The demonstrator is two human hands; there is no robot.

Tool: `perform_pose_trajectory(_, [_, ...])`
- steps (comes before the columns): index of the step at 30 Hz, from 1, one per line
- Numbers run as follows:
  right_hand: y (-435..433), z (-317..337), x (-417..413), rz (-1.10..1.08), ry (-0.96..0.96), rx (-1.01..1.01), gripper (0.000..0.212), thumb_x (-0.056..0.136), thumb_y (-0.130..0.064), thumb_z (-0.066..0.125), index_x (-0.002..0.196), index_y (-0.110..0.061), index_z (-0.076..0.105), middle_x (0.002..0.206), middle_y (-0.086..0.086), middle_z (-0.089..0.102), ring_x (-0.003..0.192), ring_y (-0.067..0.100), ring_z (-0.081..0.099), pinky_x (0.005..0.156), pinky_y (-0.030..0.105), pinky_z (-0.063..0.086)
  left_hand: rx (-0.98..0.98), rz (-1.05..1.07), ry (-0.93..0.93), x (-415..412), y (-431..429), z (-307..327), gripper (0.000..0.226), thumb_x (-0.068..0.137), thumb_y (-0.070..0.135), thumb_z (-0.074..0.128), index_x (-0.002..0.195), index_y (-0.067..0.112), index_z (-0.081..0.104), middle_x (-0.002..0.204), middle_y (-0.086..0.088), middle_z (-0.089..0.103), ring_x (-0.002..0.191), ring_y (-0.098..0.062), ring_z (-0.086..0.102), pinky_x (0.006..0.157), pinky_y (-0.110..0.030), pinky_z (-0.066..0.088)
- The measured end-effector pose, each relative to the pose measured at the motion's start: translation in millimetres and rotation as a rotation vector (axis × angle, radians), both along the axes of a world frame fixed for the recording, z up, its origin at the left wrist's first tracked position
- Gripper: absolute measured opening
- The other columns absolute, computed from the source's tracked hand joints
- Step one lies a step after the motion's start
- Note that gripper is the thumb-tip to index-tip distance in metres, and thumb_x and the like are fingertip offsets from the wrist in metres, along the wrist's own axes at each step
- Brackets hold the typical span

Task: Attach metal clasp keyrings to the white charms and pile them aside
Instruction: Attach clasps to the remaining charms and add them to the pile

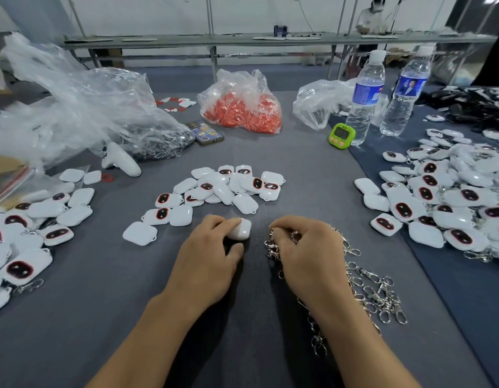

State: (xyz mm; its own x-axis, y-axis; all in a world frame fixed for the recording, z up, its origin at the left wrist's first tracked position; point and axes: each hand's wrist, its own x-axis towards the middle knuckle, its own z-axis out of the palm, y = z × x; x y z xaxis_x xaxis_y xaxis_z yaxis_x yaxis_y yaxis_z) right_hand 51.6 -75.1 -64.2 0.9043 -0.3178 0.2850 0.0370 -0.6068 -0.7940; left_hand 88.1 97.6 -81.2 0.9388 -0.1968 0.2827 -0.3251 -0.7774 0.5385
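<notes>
1. The left hand [211, 253] lies palm down at the near middle of the grey cloth-covered table [74, 317]. Its fingers and thumb are curled round a small rounded white plastic charm [240, 231], gripping it against the cloth.
2. That charm shows its plain white back. The fingers cover its left part, so its loop and long axis cannot be told.
3. The right hand [307, 247], just right of the left, has its fingers curled down onto the far-left end of a heap of silver metal clasp keyrings [374, 292] and pinches some of them.
4. The heap trails from the fingertips toward the near right, passing under the wrist.
5. Just beyond both hands lies a loose middle pile of white charms [223, 189]. Some have the dark oval, red-rimmed face up and others the back, with loops pointing every way.
6. A left pile of charms [32, 228] and a larger right pile of charms [452, 197] both show clasps attached.
7. Farther off on the right stand a lime-green digital timer [342, 135] and two clear plastic water bottles [366, 93] with blue labels, whose writing is too small to read.
8. At far centre sits a clear bag of orange-red pieces [242, 107], and a phone with a printed case [204, 132] lies to its left.
</notes>
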Motion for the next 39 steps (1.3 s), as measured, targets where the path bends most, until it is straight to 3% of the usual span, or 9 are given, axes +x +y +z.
perform_pose_trajectory(4, [9.8,5.7,-0.6,0.031,-0.005,0.34,0.026,0.098,-0.009,0.057,0.079,-0.021,0.07,0.066,-0.002,0.069,0.056,0.022,0.062,0.058,0.038,0.052,-0.124,-0.004,-0.003,-3.0,1.6,7.5,0.032,0.089,0.038,0.07,0.121,0.037,0.07,0.098,0.02,0.066,0.09,0.0,0.058,0.086,-0.023,0.047])
perform_pose_trajectory(8, [27.2,9.5,-5.9,0.146,0.046,0.615,0.035,0.1,0.001,0.045,0.074,-0.013,0.063,0.073,0.008,0.072,0.053,0.024,0.061,0.053,0.04,0.048,0.017,0.372,-0.28,15.9,42.9,17.5,0.045,0.086,0.04,0.061,0.124,0.017,0.07,0.125,-0.006,0.069,0.116,-0.027,0.055,0.104,-0.043,0.041])
perform_pose_trajectory(13, [33.9,2.7,-6.2,0.175,0.011,0.239,0.026,0.099,-0.011,0.051,0.08,-0.027,0.06,0.087,-0.006,0.068,0.075,0.007,0.06,0.065,0.018,0.045,0.115,0.583,0.191,31.9,82.2,11.1,0.061,0.093,0.052,0.058,0.137,0.011,0.051,0.145,-0.016,0.049,0.135,-0.035,0.042,0.11,-0.048,0.034])
perform_pose_trajectory(16, [40.4,-6.9,-3.2,0.267,0.072,-0.107,0.021,0.098,-0.011,0.046,0.082,-0.024,0.052,0.109,-0.006,0.06,0.103,0.007,0.051,0.08,0.026,0.038,0.175,0.4,0.191,24.2,59.1,14.1,0.039,0.09,0.055,0.056,0.107,0.02,0.05,0.122,-0.006,0.06,0.117,-0.031,0.05,0.101,-0.048,0.036])
perform_pose_trajectory(19, [42.1,-15.4,-1.8,0.377,0.157,-0.319,0.02,0.096,-0.008,0.043,0.086,-0.022,0.052,0.141,-0.001,0.053,0.141,0.019,0.033,0.108,0.031,0.03,0.127,0.197,0.165,14.0,36.1,10.6,0.038,0.089,0.052,0.058,0.116,0.029,0.046,0.127,0.007,0.054,0.119,-0.023,0.043,0.108,-0.047,0.034])
perform_pose_trajectory(22, [39.4,-15.9,-0.5,0.417,0.111,-0.406,0.016,0.091,-0.007,0.049,0.087,-0.018,0.059,0.131,0.0,0.058,0.129,0.023,0.043,0.111,0.037,0.034,0.029,0.066,0.257,10.9,28.4,8.4,0.065,0.092,0.04,0.061,0.151,0.043,0.032,0.156,0.017,0.038,0.145,-0.024,0.029,0.118,-0.041,0.026])
perform_pose_trajectory(27, [42.0,-8.3,-5.2,0.403,0.089,-0.376,0.023,0.087,-0.005,0.052,0.068,-0.017,0.057,0.088,-0.007,0.052,0.095,0.016,0.045,0.089,0.034,0.041,-0.117,0.113,0.168,10.4,31.0,11.3,0.073,0.083,0.028,0.069,0.148,0.045,0.04,0.142,0.022,0.054,0.124,-0.007,0.051,0.092,-0.019,0.034])
perform_pose_trajectory(33, [38.9,2.8,-9.0,0.235,0.098,0.05,0.023,0.093,-0.009,0.057,0.074,-0.021,0.06,0.073,-0.008,0.064,0.072,0.008,0.055,0.065,0.022,0.042,-0.249,0.06,-0.063,-0.6,17.2,15.3,0.045,0.085,0.022,0.075,0.126,0.04,0.067,0.12,0.034,0.06,0.117,0.015,0.051,0.091,0.006,0.028])
perform_pose_trajectory(39, [26.0,10.9,-4.1,0.182,0.177,0.708,0.043,0.099,0.0,0.051,0.066,-0.022,0.068,0.067,-0.003,0.067,0.06,0.007,0.062,0.058,0.023,0.054,-0.493,-0.065,0.127,-8.7,-0.1,9.4,0.041,0.084,0.02,0.08,0.119,0.041,0.072,0.101,0.027,0.074,0.094,0.003,0.07,0.086,-0.017,0.055])
